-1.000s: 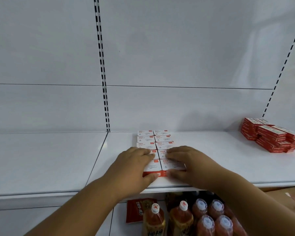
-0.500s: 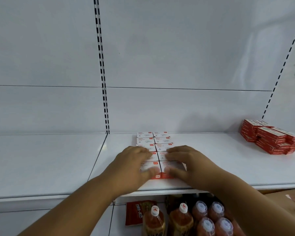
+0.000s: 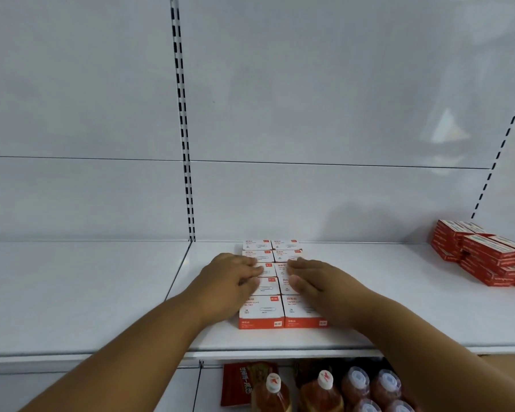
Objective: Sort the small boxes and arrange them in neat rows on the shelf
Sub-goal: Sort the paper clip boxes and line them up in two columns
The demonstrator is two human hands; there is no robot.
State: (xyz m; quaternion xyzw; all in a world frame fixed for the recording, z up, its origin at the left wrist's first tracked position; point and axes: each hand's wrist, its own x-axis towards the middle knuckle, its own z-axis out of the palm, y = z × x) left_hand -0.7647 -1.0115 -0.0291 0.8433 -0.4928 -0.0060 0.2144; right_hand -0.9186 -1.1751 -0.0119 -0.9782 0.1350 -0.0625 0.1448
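Both hands have slid farther back along the box rows since 0.5 s ago, uncovering the front pair of boxes. Left hand (image 3: 229, 281): flat, palm down, fingers (image 3: 252, 270) extended over the left column, approx. third and fourth boxes from the front; not grasping. Right hand (image 3: 312, 278): flat, palm down, fingers (image 3: 295, 264) extended over the right column at the same depth; thumb lies along the column seam; not grasping. Small white boxes (image 3: 262, 307) w/ red front faces: two columns side by side, touching, running front to back on the shelf (image 3: 399, 298), approx. five rows deep; rear row sits near the back panel (image 3: 309, 114). Front pair stands a little back from the shelf lip. Slotted upright (image 3: 185, 162): to the left of the columns, at the seam betw. shelf sections. Red boxes (image 3: 485, 257): loose stack at far right of the same shelf, well apart from the white rows. Bottles (image 3: 321, 391) w/ white caps and a red packet (image 3: 247, 382): on the level below.
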